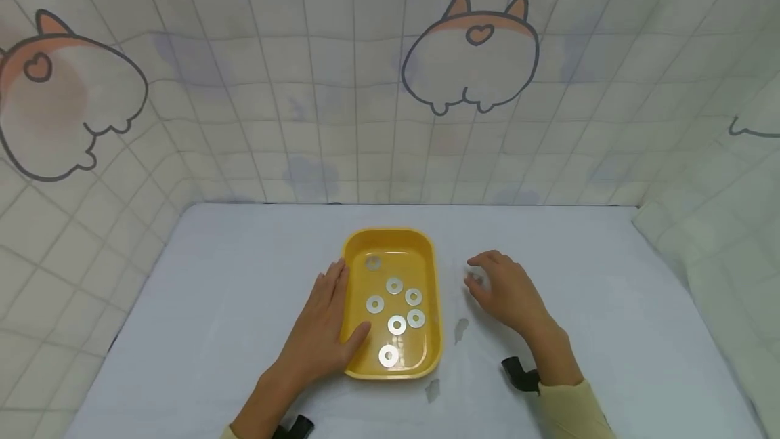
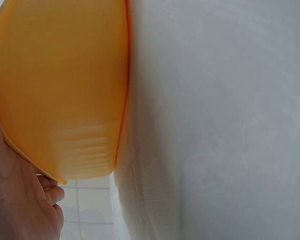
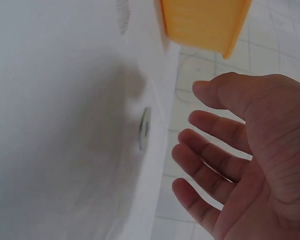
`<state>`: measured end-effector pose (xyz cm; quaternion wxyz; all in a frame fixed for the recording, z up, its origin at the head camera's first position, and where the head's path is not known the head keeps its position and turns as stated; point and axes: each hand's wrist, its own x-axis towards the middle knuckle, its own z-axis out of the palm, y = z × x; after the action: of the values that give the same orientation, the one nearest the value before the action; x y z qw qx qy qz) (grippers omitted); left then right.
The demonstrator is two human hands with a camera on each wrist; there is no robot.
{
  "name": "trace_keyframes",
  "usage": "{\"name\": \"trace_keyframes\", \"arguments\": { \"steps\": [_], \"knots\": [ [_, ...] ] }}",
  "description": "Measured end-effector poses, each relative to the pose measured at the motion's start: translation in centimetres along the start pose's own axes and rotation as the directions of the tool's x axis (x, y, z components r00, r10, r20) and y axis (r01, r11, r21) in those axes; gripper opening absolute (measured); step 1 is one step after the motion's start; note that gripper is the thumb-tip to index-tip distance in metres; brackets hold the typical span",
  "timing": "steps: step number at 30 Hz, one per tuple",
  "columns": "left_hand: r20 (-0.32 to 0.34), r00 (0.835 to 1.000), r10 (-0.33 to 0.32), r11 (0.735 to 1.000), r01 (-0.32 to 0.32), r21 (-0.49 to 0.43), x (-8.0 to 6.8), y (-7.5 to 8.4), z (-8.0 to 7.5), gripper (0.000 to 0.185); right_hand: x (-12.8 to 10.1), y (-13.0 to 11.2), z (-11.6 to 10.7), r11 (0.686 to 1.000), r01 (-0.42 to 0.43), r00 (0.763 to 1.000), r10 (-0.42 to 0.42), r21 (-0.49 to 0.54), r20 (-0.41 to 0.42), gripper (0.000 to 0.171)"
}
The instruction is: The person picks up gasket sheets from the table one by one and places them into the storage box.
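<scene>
A yellow plastic tray (image 1: pixel 431 269) stands on the white tabletop with several flat metal washers (image 1: pixel 396 324) spread over its floor. My left hand (image 1: pixel 326 324) lies along the tray's left rim, fingers straight and thumb reaching over the inside. In the left wrist view, the palm is up against the rim of the tray (image 2: pixel 65 90). Right of the tray, my right hand (image 1: pixel 514 293) hovers above the table with fingers loosely bent and apart. One more washer (image 3: pixel 145 129) lies flat on the table below those fingers, with space between it and the fingertips (image 3: pixel 197 117).
Two grey patches (image 1: pixel 461 329) mark the white cloth between the tray and my right arm. A tiled-pattern sheet (image 1: pixel 329 87) with cartoon animals rises behind the table and on both sides. Black camera mounts (image 1: pixel 521 374) sit at both wrists.
</scene>
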<state>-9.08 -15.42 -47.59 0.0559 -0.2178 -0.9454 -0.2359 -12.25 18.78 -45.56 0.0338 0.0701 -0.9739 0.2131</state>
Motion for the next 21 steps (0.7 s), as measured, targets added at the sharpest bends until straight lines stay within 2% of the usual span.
{"name": "trace_keyframes", "arguments": {
  "steps": [7,13,21],
  "knots": [
    [0.012,1.000,0.004,1.000,-0.004,0.001,-0.1,0.1,0.1,0.096,0.0,1.5,0.8,0.998,0.055,0.997,-0.057,-0.034,-0.047,0.031],
    [0.005,1.000,0.006,1.000,-0.006,0.000,-0.1,0.0,0.0,0.097,0.0,1.0,1.6,0.997,0.024,0.999,-0.022,-0.069,0.026,0.032],
    [0.039,0.999,-0.018,1.000,0.018,-0.004,-0.2,0.1,-0.3,0.097,-0.2,0.2,1.8,0.995,-0.031,0.999,0.034,-0.093,0.020,0.029]
  ]
}}
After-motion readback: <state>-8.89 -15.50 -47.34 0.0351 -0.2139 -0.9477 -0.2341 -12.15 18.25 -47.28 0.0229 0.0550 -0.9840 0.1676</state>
